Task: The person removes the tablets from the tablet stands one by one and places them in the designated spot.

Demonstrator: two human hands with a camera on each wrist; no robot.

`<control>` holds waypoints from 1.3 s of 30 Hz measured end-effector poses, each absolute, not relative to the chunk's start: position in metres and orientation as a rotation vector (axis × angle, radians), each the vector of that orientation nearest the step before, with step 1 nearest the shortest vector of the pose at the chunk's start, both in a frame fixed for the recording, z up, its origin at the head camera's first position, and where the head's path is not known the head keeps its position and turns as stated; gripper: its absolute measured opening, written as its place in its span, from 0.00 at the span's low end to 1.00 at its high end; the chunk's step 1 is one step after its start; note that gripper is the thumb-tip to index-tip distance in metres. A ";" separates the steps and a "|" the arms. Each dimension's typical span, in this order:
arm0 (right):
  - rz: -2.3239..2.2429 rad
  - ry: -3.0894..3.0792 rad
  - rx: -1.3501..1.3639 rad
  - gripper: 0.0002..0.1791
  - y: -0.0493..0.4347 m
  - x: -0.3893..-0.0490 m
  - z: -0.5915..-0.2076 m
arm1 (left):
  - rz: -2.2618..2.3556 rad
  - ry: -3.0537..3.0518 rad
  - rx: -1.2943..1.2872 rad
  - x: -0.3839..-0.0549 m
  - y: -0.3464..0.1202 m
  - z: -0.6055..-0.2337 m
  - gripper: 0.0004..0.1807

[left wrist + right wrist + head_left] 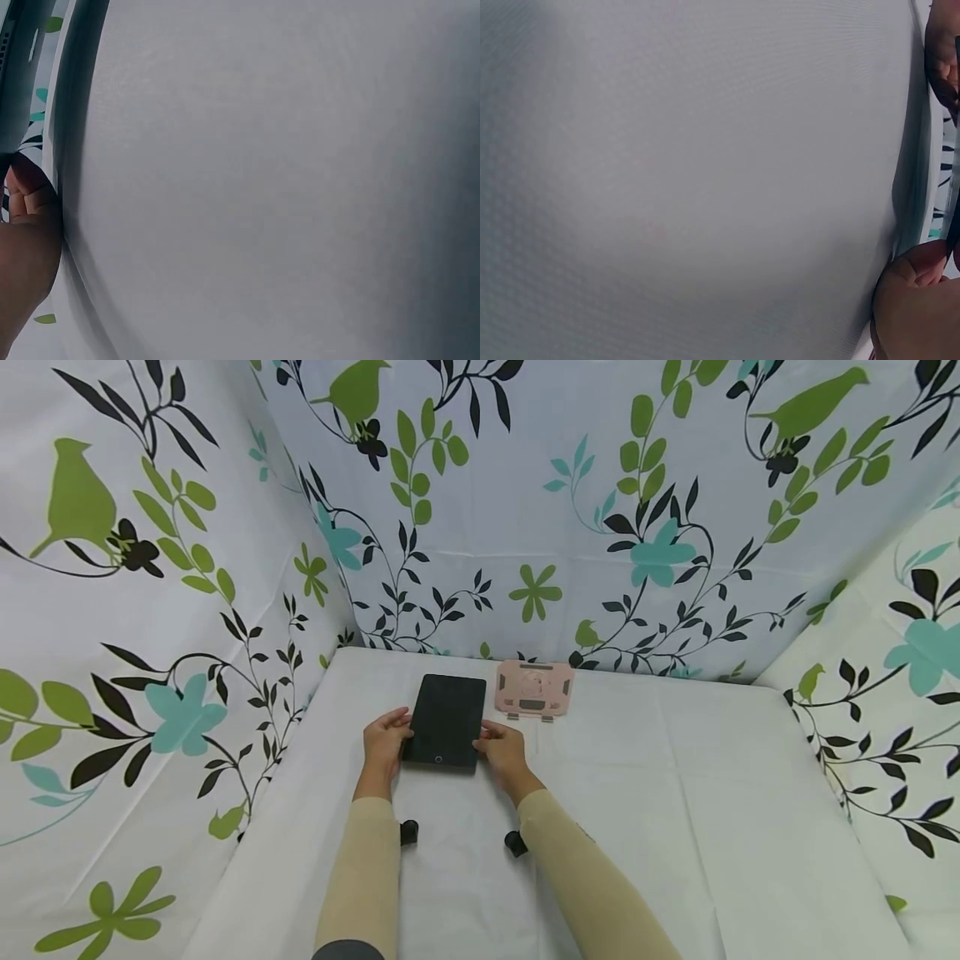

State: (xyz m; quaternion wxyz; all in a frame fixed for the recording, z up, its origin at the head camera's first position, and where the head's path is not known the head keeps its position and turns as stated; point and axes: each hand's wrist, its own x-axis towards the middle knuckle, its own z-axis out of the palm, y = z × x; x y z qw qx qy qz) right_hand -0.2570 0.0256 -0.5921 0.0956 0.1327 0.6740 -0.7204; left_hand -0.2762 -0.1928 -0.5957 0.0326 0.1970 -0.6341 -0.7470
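Note:
A tablet (446, 718) with a dark screen and a round home button faces up between both hands, its button end towards me. My left hand (384, 745) pinches its left edge, thumb on the front. On the opposite edge, my right hand (504, 755) pinches the lower part. In the left wrist view, the tablet's side (21, 67) with small speaker holes shows above the left hand (30, 247). The right wrist view catches the right hand (915, 300) at a thin strip of the tablet. A pink tablet case (534, 687) lies just right of the tablet.
The table has a white cover (622, 827) with fold creases. Patterned curtains (480, 527) with leaves and birds stand behind it and on both sides. Small black wrist cameras (516, 843) sit at the inner side of each forearm.

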 end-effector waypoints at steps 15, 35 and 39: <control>-1.979 2.208 0.419 0.25 0.020 -0.257 -0.593 | -2.367 -1.991 0.672 -0.272 -0.202 -0.593 0.31; -1.887 2.339 0.457 0.26 0.020 -0.263 -0.597 | -1.975 -2.197 0.726 -0.268 -0.187 -0.593 0.26; -1.876 2.359 0.439 0.24 0.019 -0.262 -0.601 | -1.760 -2.338 0.734 -0.268 -0.181 -0.589 0.24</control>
